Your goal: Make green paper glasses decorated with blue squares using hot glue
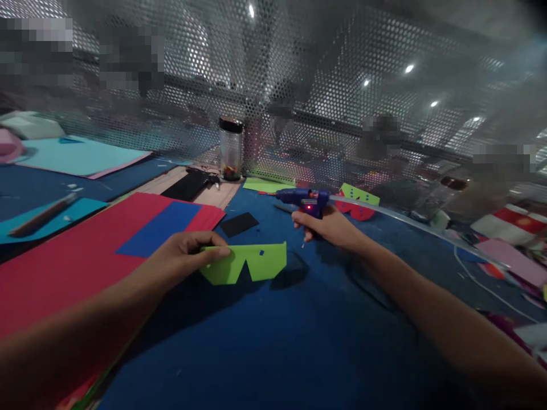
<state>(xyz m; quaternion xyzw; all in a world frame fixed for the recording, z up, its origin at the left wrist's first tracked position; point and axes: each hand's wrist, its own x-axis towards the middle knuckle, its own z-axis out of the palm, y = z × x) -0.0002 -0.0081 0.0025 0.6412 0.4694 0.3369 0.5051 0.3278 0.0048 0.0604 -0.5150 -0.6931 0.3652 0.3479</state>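
My left hand (pixel 194 250) pinches the left end of a lime-green cutout (pixel 269 266) with a V-shaped notch in its lower edge. A small blue square (pixel 262 253) sits on the cutout near the top. Farther off to the right, my right hand (pixel 318 223) grips a blue glue gun (pixel 299 197), its nozzle pointing left and a red light glowing on its body. A long clear glue stick (pixel 397 215) sticks out of the gun's back end. Beyond the cutout lies a black rectangle (pixel 240 224) on the blue tabletop (pixel 273 341).
Red sheets (pixel 85 250) with a blue strip (pixel 160 228) lie at left, beside a cutter-like tool (pixel 43 215). A lidded clear jar (pixel 231 151) stands before the perforated metal screen (pixel 299 91). Behind the gun is a green-and-red cutout (pixel 358 202); coloured scraps (pixel 515 259) lie right.
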